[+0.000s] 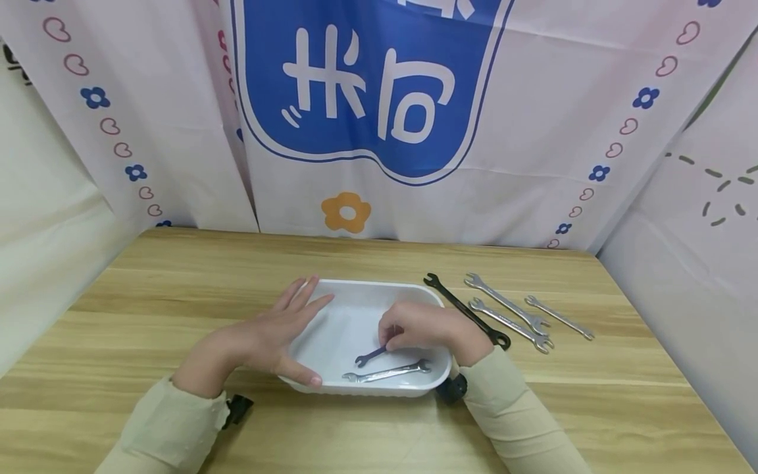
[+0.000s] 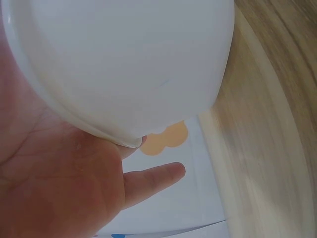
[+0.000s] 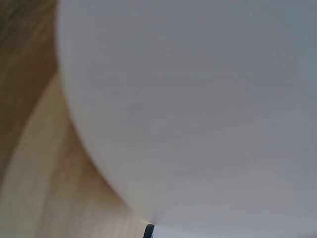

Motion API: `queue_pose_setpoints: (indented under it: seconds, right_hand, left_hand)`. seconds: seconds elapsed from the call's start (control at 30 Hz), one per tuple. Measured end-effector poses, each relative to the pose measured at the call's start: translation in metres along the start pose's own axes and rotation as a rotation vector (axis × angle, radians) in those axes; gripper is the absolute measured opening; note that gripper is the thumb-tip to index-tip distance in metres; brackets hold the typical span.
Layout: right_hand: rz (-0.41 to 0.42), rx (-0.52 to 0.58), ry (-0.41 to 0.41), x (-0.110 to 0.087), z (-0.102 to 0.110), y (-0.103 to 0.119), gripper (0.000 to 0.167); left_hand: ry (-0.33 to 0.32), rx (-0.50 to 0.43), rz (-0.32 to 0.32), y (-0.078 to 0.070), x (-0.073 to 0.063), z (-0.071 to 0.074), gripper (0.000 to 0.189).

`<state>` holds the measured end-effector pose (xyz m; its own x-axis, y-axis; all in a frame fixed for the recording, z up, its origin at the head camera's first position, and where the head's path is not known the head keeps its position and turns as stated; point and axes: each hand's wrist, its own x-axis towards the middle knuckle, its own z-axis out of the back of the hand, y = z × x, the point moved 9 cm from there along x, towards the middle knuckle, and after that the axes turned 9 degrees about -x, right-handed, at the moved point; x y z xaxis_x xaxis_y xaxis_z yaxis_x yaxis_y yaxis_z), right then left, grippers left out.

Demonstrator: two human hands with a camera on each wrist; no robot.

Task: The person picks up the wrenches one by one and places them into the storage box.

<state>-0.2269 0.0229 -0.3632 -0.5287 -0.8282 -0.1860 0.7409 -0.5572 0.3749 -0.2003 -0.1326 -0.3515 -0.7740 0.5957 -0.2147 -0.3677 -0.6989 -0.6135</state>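
Note:
A white plastic tray (image 1: pixel 349 309) stands on the table in the head view. Across its left end my left hand (image 1: pixel 266 339) rests with spread, mostly straight fingers, the thumb at the near rim. The left wrist view has this palm (image 2: pixel 59 173) against the tray's outer side (image 2: pixel 138 59). Inside the tray, my right hand (image 1: pixel 420 326) pinches a small dark open-end wrench (image 1: pixel 370 356), its free end pointing left. Nearer the front wall lies a silver wrench (image 1: pixel 387 374). In the right wrist view the tray wall (image 3: pixel 188 114) hides the right hand.
Right of the tray lie a long black combination wrench (image 1: pixel 458 304), two silver wrenches (image 1: pixel 506 301) side by side, and a smaller silver wrench (image 1: pixel 559 318). The wooden table (image 1: pixel 195 289) ends at a printed cloth (image 1: pixel 414 207) behind.

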Motion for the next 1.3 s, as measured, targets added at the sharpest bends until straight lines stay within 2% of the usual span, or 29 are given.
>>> queue_pose_setpoints:
  seconds: [0.27, 0.67, 0.97, 1.3]
  right_hand:
    - [0.021, -0.048, -0.013, -0.0005, 0.0000, 0.0016, 0.005]
    - [-0.019, -0.089, -0.022, 0.0004, -0.0003, -0.0005, 0.007]
    - [-0.040, -0.072, -0.021, 0.0018, -0.0010, -0.0029, 0.003]
    - [-0.076, -0.034, -0.012, -0.0022, 0.0035, -0.0010, 0.008]
  left_hand:
    - [0.002, 0.005, 0.000, -0.0020, 0.0004, -0.0001, 0.129]
    - [0.000, 0.004, -0.003, -0.0009, 0.0013, -0.0004, 0.129]
    - [-0.005, 0.004, -0.004, -0.0001, 0.0014, -0.0005, 0.129]
    - [-0.011, -0.001, -0.003, -0.0007, 0.0012, -0.0002, 0.128]
